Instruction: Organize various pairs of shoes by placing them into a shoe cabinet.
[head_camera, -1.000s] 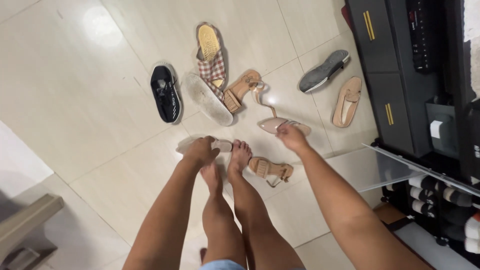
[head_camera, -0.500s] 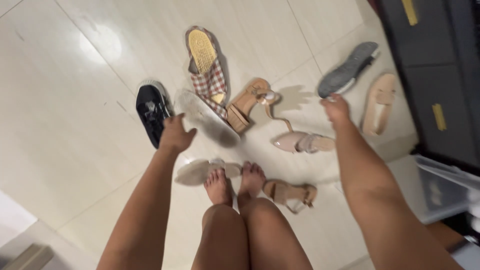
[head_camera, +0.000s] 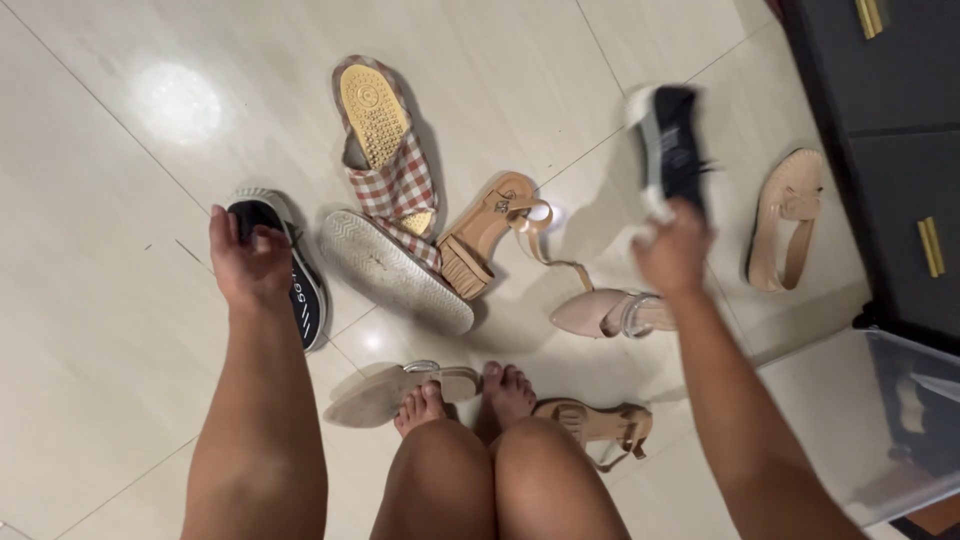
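Observation:
My left hand (head_camera: 248, 262) closes on a black sneaker (head_camera: 290, 285) with a white sole that lies on the pale tiled floor at the left. My right hand (head_camera: 675, 255) holds a matching black sneaker (head_camera: 668, 145) lifted off the floor at the upper right. My bare feet (head_camera: 470, 395) rest between two tan strappy sandals, one at the left (head_camera: 385, 392) and one at the right (head_camera: 600, 425).
A red checked slipper (head_camera: 385, 150), an overturned white-soled shoe (head_camera: 395, 272), a tan block-heel sandal (head_camera: 490, 235), a pink pointed heel (head_camera: 610, 312) and a beige flat (head_camera: 785, 220) lie scattered. A dark cabinet (head_camera: 890, 150) stands right, a clear panel (head_camera: 880, 420) below it.
My left hand left the tan sandal and went left onto the black sneaker. My right hand reached past the pink heel and picked the grey-soled sneaker off the floor.

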